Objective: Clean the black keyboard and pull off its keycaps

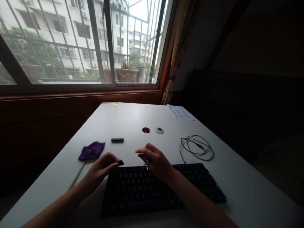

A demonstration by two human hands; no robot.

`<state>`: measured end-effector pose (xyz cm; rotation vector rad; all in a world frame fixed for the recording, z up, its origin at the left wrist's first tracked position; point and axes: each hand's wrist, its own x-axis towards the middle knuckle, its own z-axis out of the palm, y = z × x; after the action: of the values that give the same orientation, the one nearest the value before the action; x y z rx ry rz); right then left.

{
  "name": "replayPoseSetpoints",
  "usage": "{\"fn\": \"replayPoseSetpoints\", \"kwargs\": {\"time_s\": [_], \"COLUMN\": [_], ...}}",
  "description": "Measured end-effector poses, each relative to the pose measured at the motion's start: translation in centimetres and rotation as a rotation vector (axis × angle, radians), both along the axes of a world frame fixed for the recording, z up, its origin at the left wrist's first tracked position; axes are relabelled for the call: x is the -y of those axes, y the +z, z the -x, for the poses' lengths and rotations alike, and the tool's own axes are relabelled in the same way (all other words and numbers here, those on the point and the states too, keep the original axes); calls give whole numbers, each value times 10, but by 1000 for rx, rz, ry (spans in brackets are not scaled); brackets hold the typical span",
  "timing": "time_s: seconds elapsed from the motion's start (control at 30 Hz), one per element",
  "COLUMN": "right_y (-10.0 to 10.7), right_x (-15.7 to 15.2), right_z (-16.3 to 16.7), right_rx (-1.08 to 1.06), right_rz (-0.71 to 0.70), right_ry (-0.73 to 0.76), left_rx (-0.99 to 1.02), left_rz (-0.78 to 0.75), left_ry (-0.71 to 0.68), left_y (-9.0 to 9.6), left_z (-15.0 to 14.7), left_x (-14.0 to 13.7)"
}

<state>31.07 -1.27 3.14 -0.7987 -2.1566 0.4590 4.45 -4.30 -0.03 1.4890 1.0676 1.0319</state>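
A black keyboard lies across the near part of the white table. Between the thumb and fingers of my left hand is a small black keycap, just above the keyboard's back left edge. My right hand is over the keyboard's back edge, index finger reaching left and the other fingers curled. In those curled fingers sits a small dark tool with a shiny metal end; most of it is hidden, so its kind is unclear. Several black keycaps stand in a row farther back.
A purple cloth on a pale stick lies at left. The coiled black cable is at right. Farther back are a round table hole, its grey cover, printed paper and a yellow note.
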Motion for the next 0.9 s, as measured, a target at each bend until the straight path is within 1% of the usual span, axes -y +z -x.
{"fn": "replayPoseSetpoints", "kwargs": {"time_s": [0.2,0.3,0.47,0.57,0.63,0.73,0.83,0.9], "right_y": [3,0,-1,-2,-3,-10,-20,-28], "right_x": [1,-2,-4,-12,-27,-61,-97,-117], "right_z": [27,37,45,44,41,36,35,37], "right_rx": [36,54,81,81,85,111,218,285], "right_rz": [45,31,2,0,6,41,115,157], "right_ry": [92,130,155,150,121,33,-72,-88], "left_rx": [22,26,8,-45,-102,-211,-318,-380], "left_rz": [-3,-24,-49,-111,-190,-303,-377,-426], "left_ry": [-32,-32,-19,-18,-18,-26,-30,-35], "left_y": [2,4,7,8,7,3,-5,-11], "left_z": [-1,-1,-2,-2,-1,2,6,8], "left_x": [1,0,0,0,-1,-6,-11,-14]}}
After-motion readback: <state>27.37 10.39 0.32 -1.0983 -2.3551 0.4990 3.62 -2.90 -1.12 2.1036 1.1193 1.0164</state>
